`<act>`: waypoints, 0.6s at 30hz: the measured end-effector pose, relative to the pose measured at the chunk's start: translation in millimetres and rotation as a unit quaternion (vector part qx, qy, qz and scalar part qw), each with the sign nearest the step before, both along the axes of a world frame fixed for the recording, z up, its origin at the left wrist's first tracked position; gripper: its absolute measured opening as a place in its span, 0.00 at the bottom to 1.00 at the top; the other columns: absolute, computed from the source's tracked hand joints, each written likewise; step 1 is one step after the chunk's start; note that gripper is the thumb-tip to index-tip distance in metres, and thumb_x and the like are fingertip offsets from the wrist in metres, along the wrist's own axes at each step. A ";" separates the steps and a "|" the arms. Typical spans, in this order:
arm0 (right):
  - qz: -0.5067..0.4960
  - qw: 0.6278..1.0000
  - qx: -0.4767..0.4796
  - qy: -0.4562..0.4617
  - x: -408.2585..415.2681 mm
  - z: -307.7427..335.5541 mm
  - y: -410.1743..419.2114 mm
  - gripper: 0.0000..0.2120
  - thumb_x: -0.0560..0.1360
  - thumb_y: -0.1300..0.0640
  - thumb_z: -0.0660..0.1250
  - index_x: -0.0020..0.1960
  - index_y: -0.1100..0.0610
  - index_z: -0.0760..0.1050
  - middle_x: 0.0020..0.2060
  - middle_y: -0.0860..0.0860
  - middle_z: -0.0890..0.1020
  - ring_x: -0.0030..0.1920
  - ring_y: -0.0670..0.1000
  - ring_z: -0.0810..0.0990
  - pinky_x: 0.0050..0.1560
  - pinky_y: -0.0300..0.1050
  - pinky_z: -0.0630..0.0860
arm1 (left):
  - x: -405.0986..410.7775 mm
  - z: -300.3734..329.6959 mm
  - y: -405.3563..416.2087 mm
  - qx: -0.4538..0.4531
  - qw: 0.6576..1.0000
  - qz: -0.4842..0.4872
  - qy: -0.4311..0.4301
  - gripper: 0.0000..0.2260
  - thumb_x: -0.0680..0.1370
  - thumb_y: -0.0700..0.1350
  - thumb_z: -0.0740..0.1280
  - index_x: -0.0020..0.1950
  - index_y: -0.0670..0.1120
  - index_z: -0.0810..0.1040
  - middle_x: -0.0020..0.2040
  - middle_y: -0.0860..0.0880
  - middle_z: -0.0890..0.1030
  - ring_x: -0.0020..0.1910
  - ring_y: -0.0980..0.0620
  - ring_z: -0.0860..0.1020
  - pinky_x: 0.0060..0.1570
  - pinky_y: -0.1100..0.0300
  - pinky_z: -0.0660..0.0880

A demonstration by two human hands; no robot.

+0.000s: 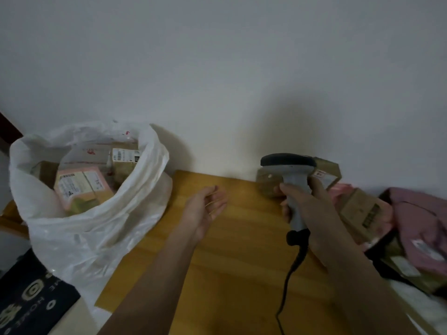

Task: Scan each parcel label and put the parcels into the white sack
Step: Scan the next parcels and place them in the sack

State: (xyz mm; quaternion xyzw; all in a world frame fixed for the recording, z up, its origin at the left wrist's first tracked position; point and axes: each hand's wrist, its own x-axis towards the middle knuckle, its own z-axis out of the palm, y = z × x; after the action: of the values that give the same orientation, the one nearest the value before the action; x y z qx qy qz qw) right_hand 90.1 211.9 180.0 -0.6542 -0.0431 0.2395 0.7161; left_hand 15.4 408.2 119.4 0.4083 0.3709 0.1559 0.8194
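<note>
The white sack (96, 226) stands open at the left and holds several parcels, among them a pink one (82, 187) with a label and a brown box (125, 157). My left hand (205, 209) hovers over the wooden table, palm up, fingers apart, holding nothing. My right hand (307, 209) grips the grey barcode scanner (290, 170) by its handle, its dark head up. Behind the scanner lies a brown parcel (324, 172) against the wall. More parcels are piled at the right: a brown box (362, 211) and a pink bag (420, 228) with a label.
The wooden table (229, 250) runs up to a white wall. The scanner's black cable (287, 281) trails down across the table. A black mat with gold print (29, 298) lies at the lower left beside the sack.
</note>
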 end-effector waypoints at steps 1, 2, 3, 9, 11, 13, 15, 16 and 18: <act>-0.007 1.000 -0.002 0.003 3.7 0.5 -20.1 0.13 0.75 0.56 0.70 0.58 0.51 0.73 0.49 0.63 0.81 0.29 0.47 0.75 0.30 0.43 0.73 | 6.9 -5.5 -20.9 0.009 1.000 -0.019 0.022 0.07 0.82 0.42 0.61 0.52 0.40 0.77 0.49 0.42 0.80 0.47 0.45 0.81 0.46 0.55 0.80; -0.014 1.000 -0.004 0.005 8.5 -0.2 -42.0 0.12 0.76 0.56 0.70 0.58 0.52 0.73 0.47 0.62 0.81 0.28 0.47 0.75 0.29 0.42 0.73 | 14.2 -13.1 -43.3 0.016 0.998 -0.039 0.047 0.07 0.82 0.43 0.61 0.51 0.41 0.77 0.48 0.43 0.80 0.45 0.46 0.81 0.44 0.56 0.79; -0.020 1.000 -0.005 0.004 14.3 -1.2 -64.0 0.12 0.76 0.56 0.70 0.58 0.52 0.73 0.46 0.61 0.81 0.27 0.45 0.75 0.28 0.40 0.73 | 21.9 -21.5 -66.2 0.017 0.996 -0.057 0.069 0.07 0.81 0.43 0.62 0.49 0.41 0.77 0.45 0.44 0.80 0.41 0.48 0.80 0.42 0.57 0.78; -0.066 0.997 -0.043 0.019 55.3 -32.0 -200.9 0.06 0.76 0.58 0.69 0.49 0.51 0.72 0.32 0.51 0.78 0.23 0.42 0.74 0.24 0.34 0.72 | 64.5 -81.5 -215.5 -0.011 0.976 -0.112 0.187 0.05 0.80 0.42 0.65 0.48 0.42 0.76 0.39 0.47 0.75 0.34 0.51 0.74 0.37 0.57 0.76; -0.086 0.994 -0.052 0.037 66.8 -46.1 -240.8 0.11 0.75 0.59 0.70 0.55 0.52 0.73 0.35 0.53 0.78 0.25 0.45 0.74 0.25 0.39 0.72 | 71.6 -99.2 -261.8 -0.026 0.966 -0.126 0.226 0.06 0.80 0.43 0.65 0.51 0.40 0.76 0.45 0.44 0.76 0.42 0.48 0.76 0.38 0.57 0.76; -0.088 0.992 -0.062 0.063 78.0 -64.7 -272.2 0.16 0.76 0.60 0.70 0.62 0.54 0.71 0.40 0.56 0.77 0.28 0.48 0.74 0.26 0.42 0.73 | 73.6 -106.6 -299.6 -0.035 0.954 -0.147 0.261 0.07 0.80 0.42 0.66 0.54 0.39 0.76 0.48 0.43 0.74 0.47 0.46 0.76 0.41 0.57 0.76; -0.088 0.989 -0.075 0.093 86.5 -89.7 -294.3 0.19 0.76 0.61 0.70 0.65 0.55 0.70 0.44 0.58 0.77 0.30 0.50 0.74 0.27 0.42 0.73 | 73.3 -117.4 -323.5 -0.019 0.943 -0.168 0.286 0.10 0.79 0.41 0.67 0.60 0.41 0.75 0.48 0.44 0.75 0.45 0.48 0.75 0.45 0.56 0.75; -0.087 0.987 -0.085 0.107 88.3 -103.6 -302.9 0.20 0.76 0.61 0.70 0.65 0.54 0.69 0.46 0.58 0.78 0.31 0.50 0.75 0.27 0.42 0.73 | 73.7 -126.2 -331.4 -0.002 0.940 -0.176 0.293 0.16 0.79 0.43 0.67 0.66 0.43 0.72 0.50 0.44 0.77 0.46 0.48 0.75 0.49 0.54 0.76; -0.089 0.980 -0.109 0.139 88.3 -132.0 -315.4 0.20 0.76 0.60 0.69 0.66 0.50 0.68 0.47 0.56 0.79 0.33 0.51 0.76 0.29 0.43 0.74 | 74.0 -144.5 -342.0 0.019 0.927 -0.187 0.325 0.29 0.78 0.48 0.69 0.76 0.45 0.61 0.51 0.47 0.78 0.50 0.48 0.75 0.56 0.50 0.76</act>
State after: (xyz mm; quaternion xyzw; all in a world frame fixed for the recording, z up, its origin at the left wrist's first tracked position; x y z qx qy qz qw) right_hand 178.4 -103.5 48.0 -0.6901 0.1418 0.2663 0.6578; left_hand 89.4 66.2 -25.1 0.5142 0.5309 -0.1340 0.6601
